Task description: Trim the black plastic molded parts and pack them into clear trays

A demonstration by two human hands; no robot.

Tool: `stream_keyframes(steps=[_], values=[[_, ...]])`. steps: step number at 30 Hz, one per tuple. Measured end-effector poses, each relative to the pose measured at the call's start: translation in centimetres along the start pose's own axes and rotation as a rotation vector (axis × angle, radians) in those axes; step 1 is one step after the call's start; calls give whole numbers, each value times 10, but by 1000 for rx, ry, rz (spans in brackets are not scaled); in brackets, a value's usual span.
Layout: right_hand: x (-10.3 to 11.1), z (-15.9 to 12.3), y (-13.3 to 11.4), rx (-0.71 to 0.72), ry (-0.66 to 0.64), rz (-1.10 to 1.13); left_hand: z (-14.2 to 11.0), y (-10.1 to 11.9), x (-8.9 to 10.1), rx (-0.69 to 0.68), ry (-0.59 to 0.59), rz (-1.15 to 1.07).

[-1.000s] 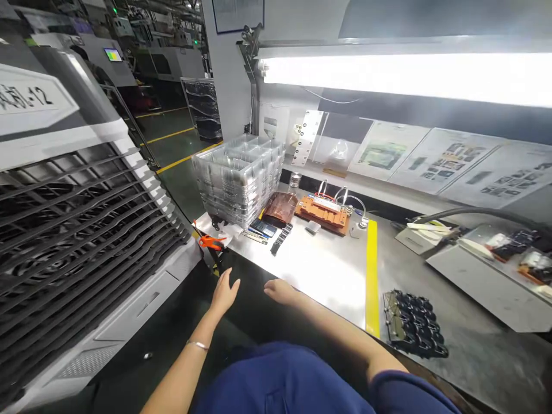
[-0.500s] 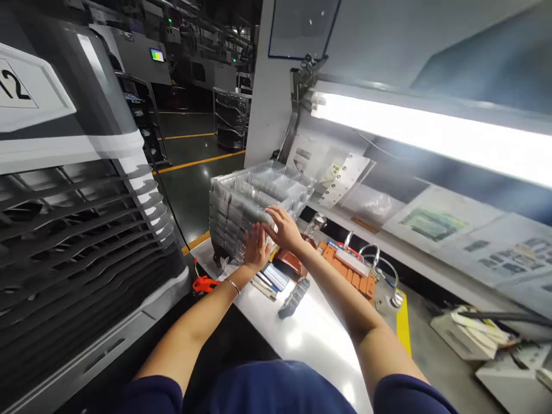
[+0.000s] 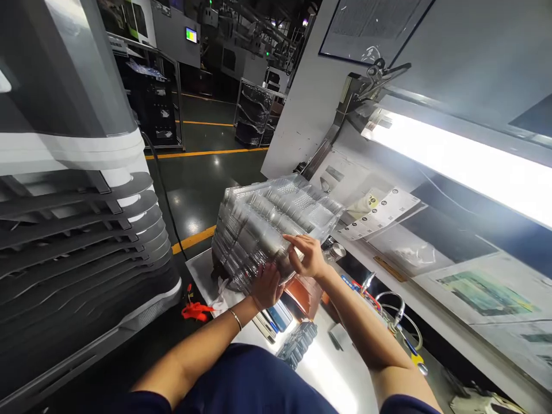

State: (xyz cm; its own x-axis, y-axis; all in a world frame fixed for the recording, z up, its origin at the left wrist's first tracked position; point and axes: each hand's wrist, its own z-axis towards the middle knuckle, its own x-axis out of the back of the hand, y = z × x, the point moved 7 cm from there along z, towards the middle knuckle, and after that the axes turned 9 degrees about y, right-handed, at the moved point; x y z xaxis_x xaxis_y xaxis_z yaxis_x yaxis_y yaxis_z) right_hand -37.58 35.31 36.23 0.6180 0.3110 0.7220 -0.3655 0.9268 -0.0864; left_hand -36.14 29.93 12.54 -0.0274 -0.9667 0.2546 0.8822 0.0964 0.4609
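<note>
A tall stack of clear plastic trays stands at the left end of the steel workbench. My left hand presses against the lower near side of the stack, fingers curled onto it. My right hand grips the near upper edge of the top trays, fingers wrapped over the rim. The stack looks tilted toward me.
A large grey louvred machine fills the left. Orange scissors lie at the bench corner. A brown pouch, a blue-white packet and a black ribbed part sit by the stack. A lit tube lamp hangs above.
My head has moved closer and turned left. Both hands have shifted from touching the stack's side to gripping it, the right hand now on the top edge, and the stack looks tipped.
</note>
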Motion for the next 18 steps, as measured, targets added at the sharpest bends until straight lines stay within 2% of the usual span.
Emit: stream_keyframes(steps=[3, 7, 9, 11, 12, 14, 16, 18], values=[[7, 12, 7, -66, -31, 51, -3, 0, 2, -30, 30, 2], [2, 24, 11, -119, -280, 30, -1, 4, 5, -59, 65, -6], [6, 39, 17, -193, -368, -26, 2, 6, 7, -68, 79, -11], [25, 67, 23, -272, -325, -58, 5, 10, 10, -80, 98, -11], [40, 86, 23, -282, -249, -61, 6, 12, 12, -86, 107, -8], [80, 129, 21, -248, -4, -50, 8, 14, 13, -87, 117, -3], [123, 165, 22, -218, 336, -1, 9, 14, 12, -80, 103, 0], [152, 184, 36, -277, 713, 93, 9, 11, 7, -34, 15, -12]])
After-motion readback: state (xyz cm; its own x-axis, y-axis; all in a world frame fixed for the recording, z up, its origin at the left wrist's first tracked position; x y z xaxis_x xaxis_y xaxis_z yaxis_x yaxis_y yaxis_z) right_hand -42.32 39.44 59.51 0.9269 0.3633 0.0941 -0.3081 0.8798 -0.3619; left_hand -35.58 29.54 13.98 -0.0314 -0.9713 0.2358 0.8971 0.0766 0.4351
